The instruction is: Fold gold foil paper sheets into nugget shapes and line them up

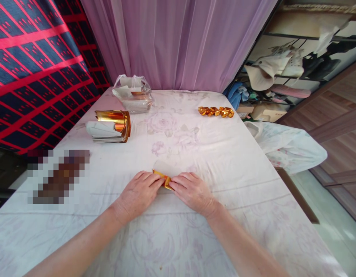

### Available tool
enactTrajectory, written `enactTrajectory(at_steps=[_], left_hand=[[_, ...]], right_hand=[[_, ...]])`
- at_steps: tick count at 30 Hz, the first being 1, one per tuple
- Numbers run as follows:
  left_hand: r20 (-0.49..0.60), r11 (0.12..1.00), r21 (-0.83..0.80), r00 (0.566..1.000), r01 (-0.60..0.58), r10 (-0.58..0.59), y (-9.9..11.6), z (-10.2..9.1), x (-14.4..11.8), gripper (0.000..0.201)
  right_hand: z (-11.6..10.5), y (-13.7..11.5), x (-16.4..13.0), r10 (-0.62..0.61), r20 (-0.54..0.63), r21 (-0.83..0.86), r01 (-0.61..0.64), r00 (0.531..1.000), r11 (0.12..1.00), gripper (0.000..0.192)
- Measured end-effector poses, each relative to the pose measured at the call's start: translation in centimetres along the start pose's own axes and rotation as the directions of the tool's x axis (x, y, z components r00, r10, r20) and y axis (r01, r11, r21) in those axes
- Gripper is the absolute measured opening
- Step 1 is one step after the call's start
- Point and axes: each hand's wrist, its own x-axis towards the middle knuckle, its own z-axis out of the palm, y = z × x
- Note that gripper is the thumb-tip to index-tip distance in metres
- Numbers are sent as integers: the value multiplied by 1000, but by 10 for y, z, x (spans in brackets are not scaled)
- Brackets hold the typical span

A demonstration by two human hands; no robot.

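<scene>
Gold foil paper (165, 179), partly folded, mid-width on the table (178, 238), whose near edge is cut off.
Left hand (139, 192): fingers curled, closed on the foil's left part, thumb hidden. Foil: shiny, creased, reddish mark mid-strip, pale panel behind; folds under fingertips unclear. Right hand (193, 193): likewise curled, gripping the right part.

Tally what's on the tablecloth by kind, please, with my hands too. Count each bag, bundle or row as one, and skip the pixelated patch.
Clear plastic bag with papers inside: 1
Gold-and-white paper bundle: 1
Row of folded gold pieces: 1
Gold paper between the hands: 1
Left hand and right hand: 2
Total: 6
</scene>
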Motion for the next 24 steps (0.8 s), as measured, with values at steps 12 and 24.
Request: enactTrajectory(at_steps=[12, 24], left_hand=[[38, 997, -3, 996, 82, -82, 17, 7, -13, 36], [37, 988, -10, 987, 155, -154, 25, 7, -13, 36]], right_hand=[[-5, -4, -11, 106, -40, 139, -99, 994, 985, 15], [-1, -1, -10, 211, -46, 154, -202, 976, 967, 12]])
